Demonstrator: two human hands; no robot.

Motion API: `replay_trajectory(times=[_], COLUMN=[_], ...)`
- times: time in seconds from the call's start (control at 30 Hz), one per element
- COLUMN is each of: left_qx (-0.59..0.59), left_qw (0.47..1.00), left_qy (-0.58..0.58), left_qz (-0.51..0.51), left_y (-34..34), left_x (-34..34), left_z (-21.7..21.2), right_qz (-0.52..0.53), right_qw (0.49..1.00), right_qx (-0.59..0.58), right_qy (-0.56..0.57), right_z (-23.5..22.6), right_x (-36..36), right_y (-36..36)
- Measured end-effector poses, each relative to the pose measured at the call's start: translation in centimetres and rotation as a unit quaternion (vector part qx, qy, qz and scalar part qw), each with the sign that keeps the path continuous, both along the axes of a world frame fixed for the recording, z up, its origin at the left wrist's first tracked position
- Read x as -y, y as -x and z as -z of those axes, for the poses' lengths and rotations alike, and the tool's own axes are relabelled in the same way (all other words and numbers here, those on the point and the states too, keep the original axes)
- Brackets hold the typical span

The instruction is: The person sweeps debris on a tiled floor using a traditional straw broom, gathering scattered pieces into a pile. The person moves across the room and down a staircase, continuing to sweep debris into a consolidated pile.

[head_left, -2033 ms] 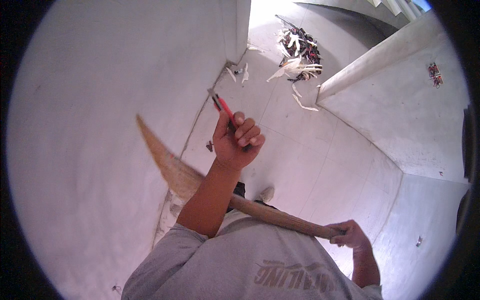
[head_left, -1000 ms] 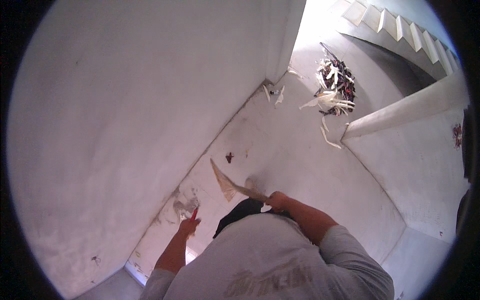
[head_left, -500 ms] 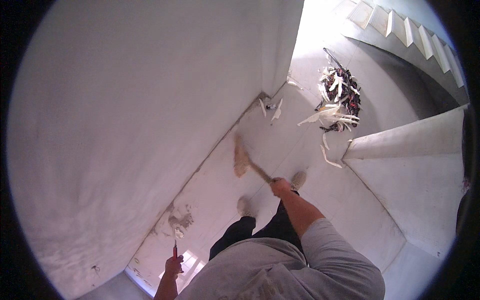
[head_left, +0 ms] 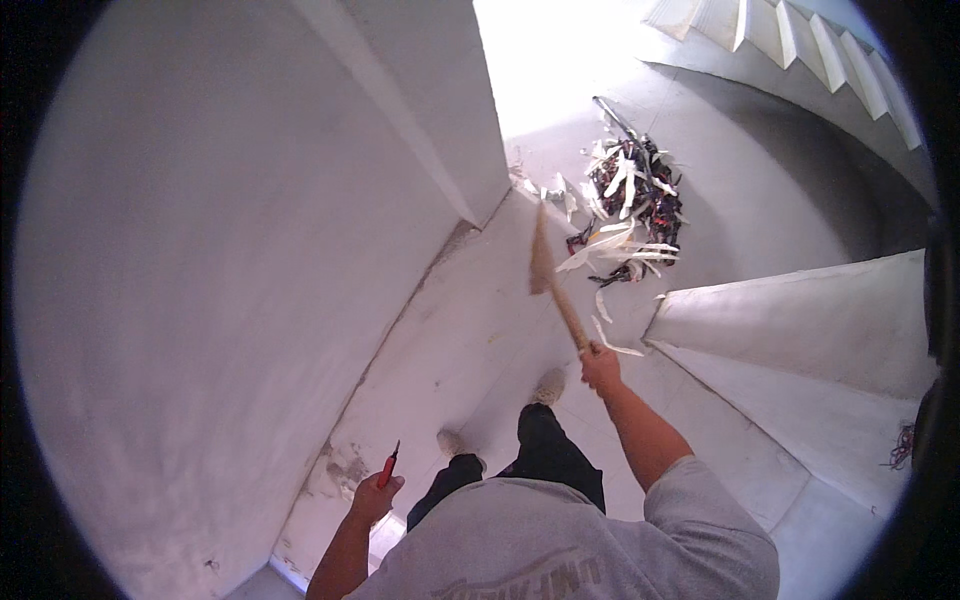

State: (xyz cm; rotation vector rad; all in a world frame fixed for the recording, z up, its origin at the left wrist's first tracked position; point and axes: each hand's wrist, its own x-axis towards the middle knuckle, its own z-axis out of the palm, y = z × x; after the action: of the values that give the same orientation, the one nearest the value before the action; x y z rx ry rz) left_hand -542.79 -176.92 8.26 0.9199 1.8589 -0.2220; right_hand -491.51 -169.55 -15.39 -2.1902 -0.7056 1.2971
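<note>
Concrete floor (head_left: 450,340); right hand (head_left: 600,368) holds broom (head_left: 553,285) near debris (head_left: 625,205).

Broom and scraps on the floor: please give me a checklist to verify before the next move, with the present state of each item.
1. Right hand grips the broom handle: ok.
2. Broom head near the pile of scraps: ok.
3. Broom head touching the floor: cannot tell.
4. Left hand free: not ok, it holds a red tool.
5. Shoes away from the pile: ok.
</note>
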Motion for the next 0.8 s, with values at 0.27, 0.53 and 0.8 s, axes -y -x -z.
replay_trajectory(times=[0.27, 0.53, 0.8], left_qx=[-0.014, -0.040, 0.000], left_qw=[0.999, 0.994, 0.996], left_qy=[0.041, 0.084, 0.086], left_qz=[0.014, -0.056, 0.024], left_y=[-3.2, 3.6, 3.1], left_x=[-4.8, -7.0, -24.5], left_z=[1.0, 7.3, 9.2], right_qz=[-0.180, -0.243, -0.102], right_qw=[0.972, 0.917, 0.948], right_qx=[-0.018, 0.258, 0.293], right_qy=[0.153, 0.184, 0.071], right_z=[-3.4, -5.8, -9.7], right_x=[0.1, -11.8, -14.4], right_y=[-4.4, -16.8, -15.7])
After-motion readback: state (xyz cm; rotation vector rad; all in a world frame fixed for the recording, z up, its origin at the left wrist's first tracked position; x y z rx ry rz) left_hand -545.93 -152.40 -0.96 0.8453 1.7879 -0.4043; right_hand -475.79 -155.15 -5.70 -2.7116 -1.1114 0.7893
